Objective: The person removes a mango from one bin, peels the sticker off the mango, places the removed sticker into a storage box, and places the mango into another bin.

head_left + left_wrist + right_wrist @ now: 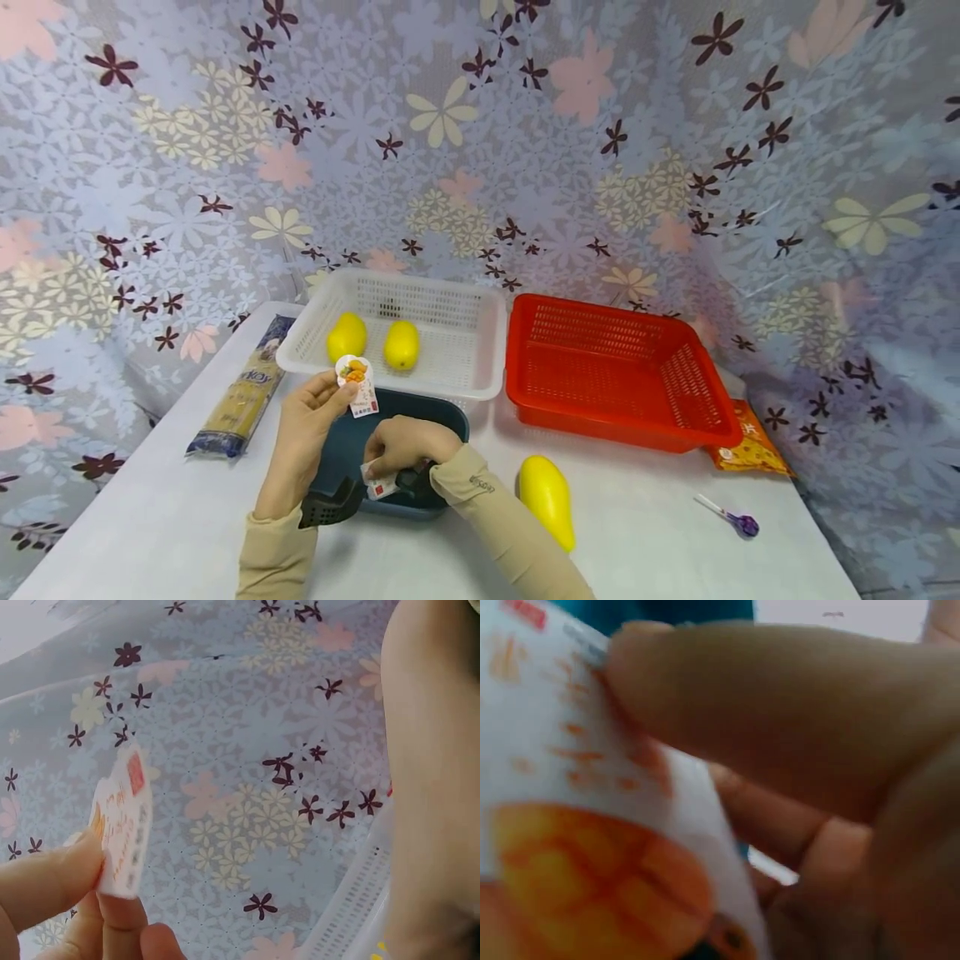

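Observation:
My left hand (pixel 300 425) pinches a small white card (pixel 365 400) between thumb and fingers. The card has a rounded top, an orange fruit picture and a red mark, and stands upright above the rear of a dark blue bin (pixel 343 442). Over the same bin, my right hand (pixel 412 443) grips a second white card (pixel 381 487). In the right wrist view, the thumb presses this card (pixel 547 742), which shows a cut orange mango and orange characters. The left wrist view shows the left hand's card (pixel 127 825) nearly side-on.
A white basket (pixel 465 385) with two yellow mangoes (pixel 402 345) stands behind the bin, beside a red basket (pixel 600 423). A pasta pack (pixel 243 400) lies left. Another mango (pixel 545 500), a lollipop (pixel 742 525) and an orange snack bag (pixel 753 450) lie right.

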Motion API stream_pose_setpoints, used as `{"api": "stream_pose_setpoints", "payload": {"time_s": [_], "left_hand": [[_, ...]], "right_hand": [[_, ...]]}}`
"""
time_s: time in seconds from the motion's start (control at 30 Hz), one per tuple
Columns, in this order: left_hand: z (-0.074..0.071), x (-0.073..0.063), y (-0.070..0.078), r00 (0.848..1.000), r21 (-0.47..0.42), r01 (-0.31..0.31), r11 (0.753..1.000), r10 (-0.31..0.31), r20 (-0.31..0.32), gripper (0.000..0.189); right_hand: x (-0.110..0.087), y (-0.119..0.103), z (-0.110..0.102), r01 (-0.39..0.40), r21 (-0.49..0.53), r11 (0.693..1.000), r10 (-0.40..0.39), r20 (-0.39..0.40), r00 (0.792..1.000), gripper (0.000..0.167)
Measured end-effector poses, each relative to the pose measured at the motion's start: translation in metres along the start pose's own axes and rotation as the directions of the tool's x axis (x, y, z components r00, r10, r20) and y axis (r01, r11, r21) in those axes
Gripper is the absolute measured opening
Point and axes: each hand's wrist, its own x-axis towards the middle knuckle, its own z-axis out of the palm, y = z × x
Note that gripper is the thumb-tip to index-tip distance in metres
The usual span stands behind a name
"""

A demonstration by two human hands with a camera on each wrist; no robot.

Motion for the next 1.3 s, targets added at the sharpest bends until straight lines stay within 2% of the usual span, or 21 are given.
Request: {"api": "stream_pose_setpoints", "payload": {"time_s": [0.07, 0.13, 0.2, 0.3, 0.37, 0.43, 0.53, 0.6, 0.63, 0.73, 0.9, 1.1, 1.3], "left_hand": [[0.0, -0.001, -0.001, 1.0, -0.007, -0.003, 1.0, 0.003, -0.001, 0.029], [0.001, -0.002, -0.002, 1.0, -0.009, -0.008, 1.0, 0.008, 0.0, 0.025], [0.003, -0.004, -0.002, 1.0, -0.02, -0.021, 1.0, 0.021, 0.0, 0.023], [0.008, -0.008, 0.0, 0.999, -0.036, -0.04, 0.999, 0.04, -0.002, 0.025], [0.011, -0.01, 0.001, 0.999, -0.046, -0.052, 0.998, 0.052, -0.003, 0.026], [0.014, -0.011, 0.002, 0.998, -0.053, -0.059, 0.997, 0.059, -0.005, 0.026], [0.021, -0.013, 0.003, 0.998, -0.06, -0.068, 0.996, 0.068, 0.003, 0.031], [0.026, -0.014, 0.003, 0.997, -0.067, -0.075, 0.995, 0.076, 0.007, 0.034], [0.029, -0.015, 0.003, 0.997, -0.067, -0.079, 0.995, 0.08, 0.012, 0.036], [0.039, -0.018, 0.001, 0.996, -0.044, -0.083, 0.996, 0.084, 0.015, 0.04], [0.057, -0.025, -0.001, 0.994, 0.035, -0.11, 0.993, 0.11, 0.009, 0.045], [0.071, -0.026, -0.006, 0.987, 0.142, -0.146, 0.979, 0.155, -0.05, 0.048], [0.074, -0.023, -0.012, 0.979, 0.206, -0.159, 0.965, 0.181, -0.089, 0.048]], "right_hand": [[-0.007, 0.004, 0.0, 0.054, 0.058, 0.997, -0.051, -0.059, 0.997, 0.009], [-0.015, 0.011, 0.001, 0.112, 0.168, 0.979, -0.086, -0.158, 0.984, 0.008], [-0.024, 0.018, 0.004, 0.176, 0.268, 0.947, -0.092, -0.298, 0.95, 0.008], [-0.039, 0.03, 0.014, 0.261, 0.411, 0.874, -0.032, -0.487, 0.873, 0.009], [-0.048, 0.036, 0.02, 0.301, 0.477, 0.826, 0.027, -0.566, 0.824, 0.011], [-0.056, 0.039, 0.025, 0.346, 0.567, 0.747, 0.088, -0.601, 0.794, 0.013], [-0.066, 0.042, 0.029, 0.417, 0.646, 0.639, 0.153, -0.639, 0.754, 0.017], [-0.07, 0.042, 0.03, 0.46, 0.669, 0.584, 0.175, -0.657, 0.733, 0.021], [-0.072, 0.042, 0.03, 0.473, 0.673, 0.568, 0.184, -0.664, 0.724, 0.023], [-0.075, 0.042, 0.031, 0.484, 0.68, 0.55, 0.209, -0.673, 0.709, 0.03], [-0.076, 0.042, 0.034, 0.471, 0.689, 0.552, 0.24, -0.671, 0.701, 0.033], [-0.077, 0.042, 0.036, 0.471, 0.685, 0.555, 0.249, -0.677, 0.692, 0.03], [-0.08, 0.046, 0.037, 0.456, 0.69, 0.562, 0.228, -0.659, 0.717, 0.03]]}}
